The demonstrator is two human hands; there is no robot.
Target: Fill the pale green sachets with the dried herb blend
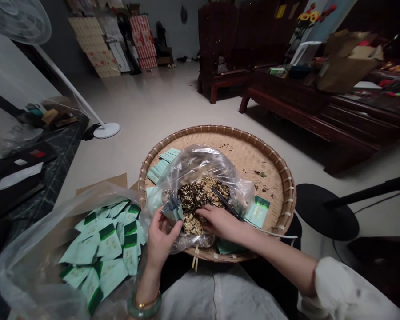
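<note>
My left hand (162, 238) holds a small pale green sachet (173, 210) upright, its mouth gaping and silvery inside. My right hand (218, 221) reaches into a clear plastic bag (200, 156), fingers bent together at a dried mix (200, 195) of dark shreds and pale tan bits. Those fingertips are partly hidden. A black stick-like tool (227, 202) lies across the mix beside my right hand. The bag rests in a round woven bamboo tray (284, 180). Flat sachets (158, 171) are stacked at the tray's left, and another sachet (258, 211) lies at its right.
To the left, a large plastic bag (23, 262) holds many filled green sachets (110, 240). A white fan (106, 130) stands behind it. A black round base (326, 211) is at right. Dark wooden furniture (306, 111) and stacked boxes (95, 46) stand farther back.
</note>
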